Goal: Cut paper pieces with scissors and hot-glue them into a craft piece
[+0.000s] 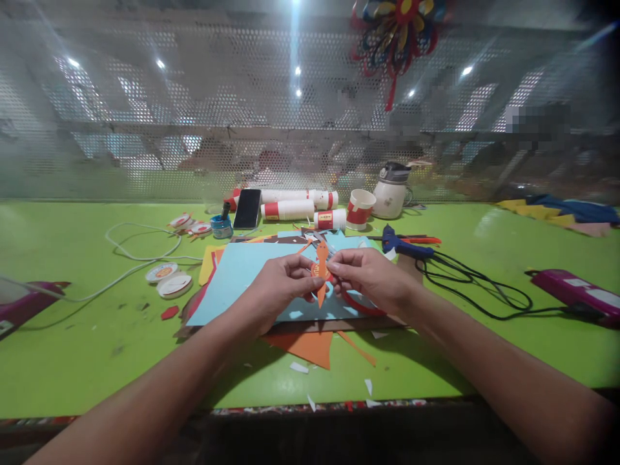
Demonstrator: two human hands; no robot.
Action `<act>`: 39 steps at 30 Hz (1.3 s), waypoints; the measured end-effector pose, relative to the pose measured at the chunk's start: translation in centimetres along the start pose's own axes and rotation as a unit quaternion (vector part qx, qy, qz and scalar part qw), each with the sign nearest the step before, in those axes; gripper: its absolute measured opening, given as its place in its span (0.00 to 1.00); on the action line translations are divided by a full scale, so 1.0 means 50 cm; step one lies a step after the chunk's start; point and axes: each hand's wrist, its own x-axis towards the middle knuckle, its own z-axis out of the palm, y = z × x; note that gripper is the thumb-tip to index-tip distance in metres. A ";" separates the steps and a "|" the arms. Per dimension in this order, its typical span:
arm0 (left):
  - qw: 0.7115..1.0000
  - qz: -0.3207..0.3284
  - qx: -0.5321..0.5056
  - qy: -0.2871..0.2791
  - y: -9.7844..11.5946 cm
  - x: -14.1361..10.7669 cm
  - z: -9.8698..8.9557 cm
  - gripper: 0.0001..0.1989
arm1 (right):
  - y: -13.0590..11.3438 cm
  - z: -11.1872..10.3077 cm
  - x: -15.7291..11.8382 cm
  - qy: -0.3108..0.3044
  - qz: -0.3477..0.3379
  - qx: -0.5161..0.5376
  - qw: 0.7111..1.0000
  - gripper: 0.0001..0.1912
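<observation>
An orange paper cutout with a rounded head and a pointed lower tip is held upright above the light blue paper. My left hand pinches it from the left near its lower half. From the other side, the fingertips of my right hand are closed at its right edge. Part of a round piece with printed letters shows behind the cutout, mostly hidden by my fingers. A red curved piece lies on the paper under my right hand. Orange paper offcuts stick out below the stack.
Behind the paper are a phone, a blue jar, stacked paper cups, a single cup and a lidded bottle. At right lies a blue glue gun with black cord. Decorated discs sit left.
</observation>
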 end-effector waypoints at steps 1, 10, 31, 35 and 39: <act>1.000 0.001 -0.001 0.001 0.000 0.000 0.000 0.16 | 0.000 0.000 0.000 0.000 -0.001 -0.002 1.000 0.14; 0.999 -0.015 0.003 -0.032 0.006 -0.002 -0.008 0.14 | -0.004 0.000 -0.001 0.002 -0.022 -0.026 0.999 0.13; 0.999 0.022 -0.024 -0.009 0.004 0.001 -0.017 0.13 | -0.013 0.003 -0.009 -0.023 -0.030 -0.052 0.998 0.12; 0.999 0.027 -0.028 0.001 0.002 0.003 -0.020 0.12 | -0.011 0.018 -0.015 -0.031 -0.006 -0.066 0.997 0.11; 0.999 0.019 -0.047 -0.014 0.002 0.002 -0.020 0.11 | 0.010 0.025 -0.012 -0.035 -0.009 -0.048 0.998 0.11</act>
